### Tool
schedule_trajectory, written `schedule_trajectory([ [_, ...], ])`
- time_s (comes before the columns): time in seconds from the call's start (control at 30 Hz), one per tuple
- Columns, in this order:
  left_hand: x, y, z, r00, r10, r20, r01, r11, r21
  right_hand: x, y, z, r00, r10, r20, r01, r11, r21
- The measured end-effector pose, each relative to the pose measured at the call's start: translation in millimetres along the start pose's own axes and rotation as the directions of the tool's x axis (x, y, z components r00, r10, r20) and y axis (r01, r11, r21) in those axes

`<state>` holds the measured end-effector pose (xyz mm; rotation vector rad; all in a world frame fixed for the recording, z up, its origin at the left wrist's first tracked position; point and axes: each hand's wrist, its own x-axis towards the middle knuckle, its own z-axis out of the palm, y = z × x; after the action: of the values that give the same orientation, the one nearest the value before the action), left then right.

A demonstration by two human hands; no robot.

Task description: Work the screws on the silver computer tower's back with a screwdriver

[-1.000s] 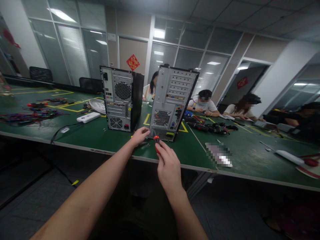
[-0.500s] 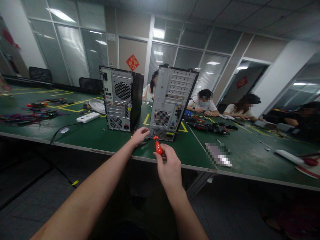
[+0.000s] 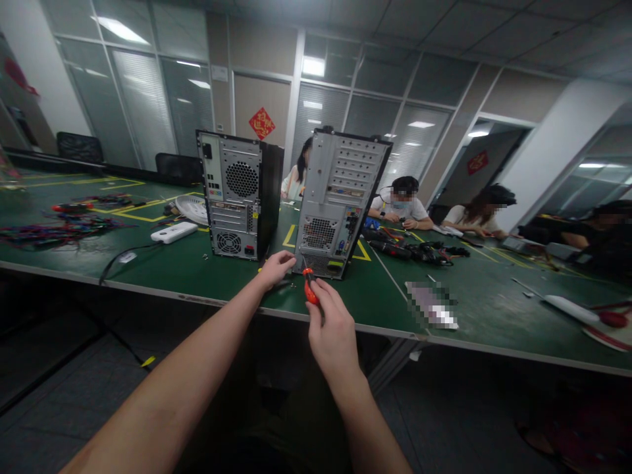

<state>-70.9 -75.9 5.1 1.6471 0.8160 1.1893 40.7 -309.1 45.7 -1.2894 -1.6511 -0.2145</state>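
Observation:
In the head view my right hand (image 3: 333, 322) grips the red and black handle of a screwdriver (image 3: 309, 287). Its thin shaft points up to the lower left part of the back of a grey computer case (image 3: 323, 178). My left hand (image 3: 277, 268) is at that case's bottom left corner, thumb and fingers drawn together. Whatever lies between them is too small to make out. Small screws (image 3: 293, 286) lie on the green table just below the corner. A second computer case (image 3: 232, 197), black-sided, stands upright to the left.
On the left lie a white power strip (image 3: 174, 232), a white basket (image 3: 192, 208) and bundles of coloured wires (image 3: 59, 230). Black cables (image 3: 427, 252) and a blurred flat object (image 3: 430, 304) are on the right. Several people sit across the table (image 3: 474, 283).
My right hand has turned slightly on the screwdriver, and the handle's black part now faces me more. My left hand and both cases have stayed in place.

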Motion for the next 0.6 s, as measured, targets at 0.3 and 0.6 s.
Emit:
schedule_trajectory([
  [0.3, -0.6, 0.6, 0.9, 1.0, -0.011, -0.005, 0.011, 1.0, 0.001, -0.3, 1.5, 4.8, 0.991, 0.115, -0.072, -0.108, 0.99, 0.091],
  [0.6, -1.0, 2.0, 0.7, 1.0, 0.001, 0.008, -0.001, 1.0, 0.002, -2.8, 2.3, 3.8, 0.997, 0.043, -0.066, -0.042, 0.999, 0.02],
])
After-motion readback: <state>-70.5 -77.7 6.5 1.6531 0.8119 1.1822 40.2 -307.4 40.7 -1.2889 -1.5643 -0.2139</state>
